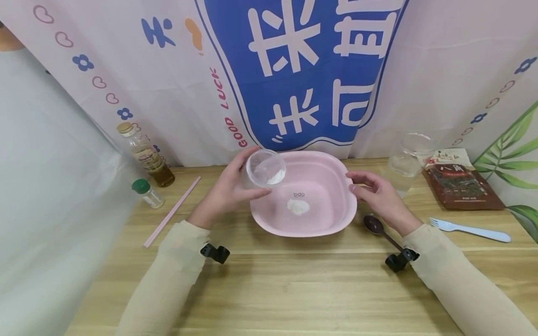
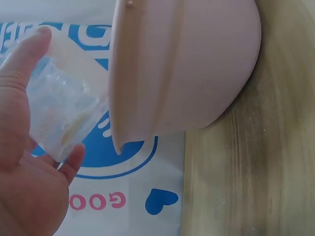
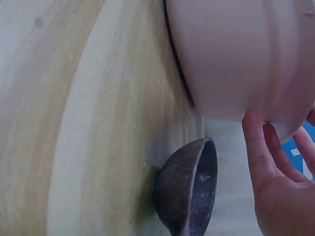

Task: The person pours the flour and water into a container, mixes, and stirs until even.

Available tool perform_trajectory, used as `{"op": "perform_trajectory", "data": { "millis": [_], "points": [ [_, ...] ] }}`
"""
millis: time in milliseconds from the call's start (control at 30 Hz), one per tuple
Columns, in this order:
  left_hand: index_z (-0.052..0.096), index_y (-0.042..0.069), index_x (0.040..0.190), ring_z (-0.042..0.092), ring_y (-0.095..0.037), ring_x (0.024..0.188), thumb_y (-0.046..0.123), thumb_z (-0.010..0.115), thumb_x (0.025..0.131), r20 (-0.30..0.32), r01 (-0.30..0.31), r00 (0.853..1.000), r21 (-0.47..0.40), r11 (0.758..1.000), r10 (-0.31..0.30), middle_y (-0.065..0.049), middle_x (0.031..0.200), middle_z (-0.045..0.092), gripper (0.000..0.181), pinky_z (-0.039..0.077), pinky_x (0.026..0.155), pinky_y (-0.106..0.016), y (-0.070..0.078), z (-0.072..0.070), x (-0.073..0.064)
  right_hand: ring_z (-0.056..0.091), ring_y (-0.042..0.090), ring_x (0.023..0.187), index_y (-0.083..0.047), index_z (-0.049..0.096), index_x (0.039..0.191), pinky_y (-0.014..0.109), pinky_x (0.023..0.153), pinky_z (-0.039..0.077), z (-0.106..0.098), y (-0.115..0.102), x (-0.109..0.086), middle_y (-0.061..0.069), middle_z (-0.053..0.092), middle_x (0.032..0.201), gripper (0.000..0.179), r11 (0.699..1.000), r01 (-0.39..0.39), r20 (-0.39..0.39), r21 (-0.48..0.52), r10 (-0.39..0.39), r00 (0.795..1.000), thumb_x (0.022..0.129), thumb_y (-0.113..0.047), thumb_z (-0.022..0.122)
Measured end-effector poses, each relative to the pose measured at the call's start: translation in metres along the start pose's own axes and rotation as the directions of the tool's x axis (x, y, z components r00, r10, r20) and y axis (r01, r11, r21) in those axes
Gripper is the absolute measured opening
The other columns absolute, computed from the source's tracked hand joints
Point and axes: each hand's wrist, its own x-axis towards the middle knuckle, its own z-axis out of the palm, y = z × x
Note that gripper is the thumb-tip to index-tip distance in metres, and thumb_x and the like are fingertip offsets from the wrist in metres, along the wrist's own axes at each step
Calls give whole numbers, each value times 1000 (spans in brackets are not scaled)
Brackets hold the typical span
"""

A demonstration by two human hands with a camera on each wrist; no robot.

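Note:
A clear plastic cup [image 1: 265,169] with white powder inside is gripped in my left hand [image 1: 230,187] and tilted above the left rim of a pink basin [image 1: 332,164]. In the left wrist view, the thumb and fingers are spread around the cup [image 2: 69,93]. A small heap of white powder [image 1: 298,206] lies on the basin's floor. My right hand [image 1: 380,198] holds the basin's right rim. Fingertips touch its outer wall [image 3: 231,59] below the rim in the right wrist view.
A brown spoon [image 1: 374,225] lies beside the right wrist, near a pale blue fork [image 1: 470,229] and a brown spice packet [image 1: 460,184]. Behind the right hand stands a clear container [image 1: 405,164]. Leftward are an oil bottle [image 1: 149,158], a green-capped jar [image 1: 148,193] and pink chopsticks [image 1: 173,211].

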Motion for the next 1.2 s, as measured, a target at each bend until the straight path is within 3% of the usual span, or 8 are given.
{"op": "perform_trajectory", "data": {
  "millis": [167,333,533,733,933,1000,1200],
  "points": [
    [42,13,162,51,-32,148,8,95,80,-45,4,999,-125,992,-9,-11,158,54,97,36,128,-56,-7,-9,-3,69,-6,104,6,53,151,17,89,60,0,-1,1,31,55,150,48,1000,3,-6,5,-2,1000,110,-17,61],
    [39,7,161,50,-31,147,-6,86,83,-96,-11,995,-292,957,-18,-16,156,53,91,34,129,-52,-16,-19,-6,70,-6,103,8,53,151,19,89,61,0,0,2,32,55,149,47,999,15,-12,28,-15,1000,110,-13,61],
    [38,5,160,49,-25,146,-12,76,88,-154,-3,986,-365,931,-57,-12,155,53,83,33,130,-43,-29,-33,-14,69,-6,103,7,53,152,19,89,61,1,-1,2,32,55,150,47,999,14,-10,39,-13,1000,110,-13,61],
    [37,6,162,47,-26,151,-9,71,92,-177,80,971,-395,915,-161,-7,157,51,79,37,129,-31,-40,-47,-28,69,-6,104,6,53,151,18,89,61,2,-1,3,31,55,150,47,1000,17,-13,24,-16,1000,110,-15,61],
    [31,6,164,45,-31,154,1,73,98,-170,218,942,-344,913,-289,-15,164,45,79,45,113,-13,-54,-61,-44,69,-6,105,7,54,150,18,89,61,2,0,3,32,56,148,46,999,25,-18,34,-24,1000,110,-15,62],
    [28,7,166,43,-32,156,8,75,99,-160,271,930,-309,911,-331,-16,167,43,82,45,117,-17,-60,-66,-49,69,-7,105,8,54,150,18,89,61,2,0,3,33,56,149,47,999,29,-18,43,-29,999,110,-15,62],
    [20,5,168,35,-32,162,21,79,99,-118,392,895,-250,885,-430,-17,173,36,92,33,132,-47,-78,-74,-60,69,-7,105,8,53,151,18,88,61,2,2,2,33,55,149,47,998,30,-15,48,-30,999,110,-14,62]
  ]
}}
